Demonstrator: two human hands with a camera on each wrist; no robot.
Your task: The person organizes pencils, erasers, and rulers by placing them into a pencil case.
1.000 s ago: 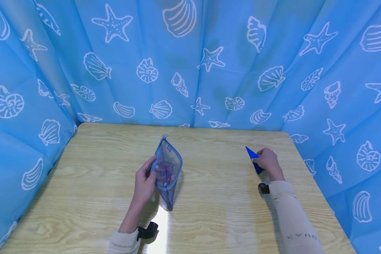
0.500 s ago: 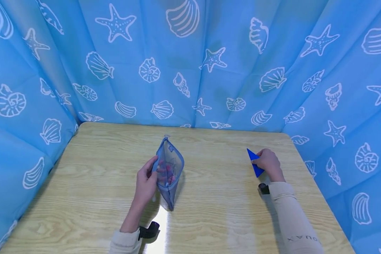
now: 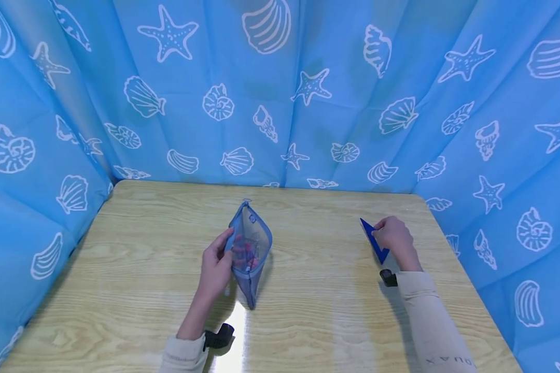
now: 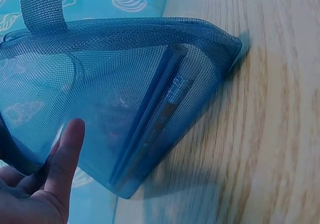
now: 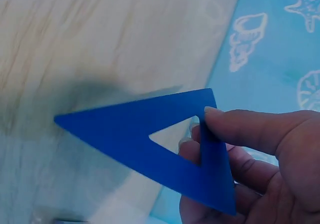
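Observation:
A blue mesh zipper pouch [image 3: 261, 246] stands gaping on the table, left of centre. My left hand [image 3: 214, 267] grips its left rim, thumb on one side and fingers on the other. Through the mesh in the left wrist view, slim pen-like items [image 4: 155, 114] show inside; the head view shows something pink [image 3: 246, 254] in there too. Over the table's right side, my right hand [image 3: 394, 238] pinches a blue set square [image 3: 374, 241]. In the right wrist view the set square [image 5: 130, 126] has a triangular cut-out, and the thumb presses its short side.
The wooden table [image 3: 308, 290] meets a blue curtain [image 3: 191, 129] with white shell and starfish prints at the back and both sides. Black wrist cameras [image 3: 219, 336] sit on both forearms. A bright reflection lies on the wood below the pouch.
The set square has tilted in my right hand and now looks narrower and darker from the head. My left hand keeps its grip on the pouch, nearly still.

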